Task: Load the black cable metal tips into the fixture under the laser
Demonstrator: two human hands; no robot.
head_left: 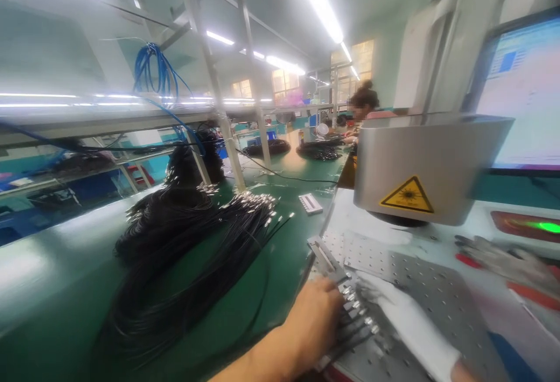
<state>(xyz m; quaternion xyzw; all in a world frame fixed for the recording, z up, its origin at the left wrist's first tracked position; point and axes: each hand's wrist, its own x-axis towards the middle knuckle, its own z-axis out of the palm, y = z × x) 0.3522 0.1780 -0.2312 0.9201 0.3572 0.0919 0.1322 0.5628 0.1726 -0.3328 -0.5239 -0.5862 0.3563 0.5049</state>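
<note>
Connectors (359, 307), small + silvery, sat in a row above the perf'd plate (431, 283), between the two hands; what did each hand do?

— L hand (318, 315) was bare, fingers curled down over the near side of the row; tips were hidden, so cdn't tell if it pinched anything; R hand (377, 294), in a white glove, lay close on the other side; too blurred to tell if it was spread or gripping.

— OK; how'd the stuff look, handling-wise?

— Connectors seemed light + stiff, smooth metal, so prob. a bit slippery, esp. thru a glove; the black cables (214, 274), bundled on the green table (48, 294) w/ similar shiny ends, looked thin + bendy; one alone wd weigh v. little, the whole lot prob. quite heavy.

— Best place to hold?

— Just behind the metal end, I reckoned, thumb + finger; farther back it'd prob. flop; no sharp bends there, as the joint was likely the fragile bit; for the bundle, both hands under the thick middle, ends kept from snagging.
</note>
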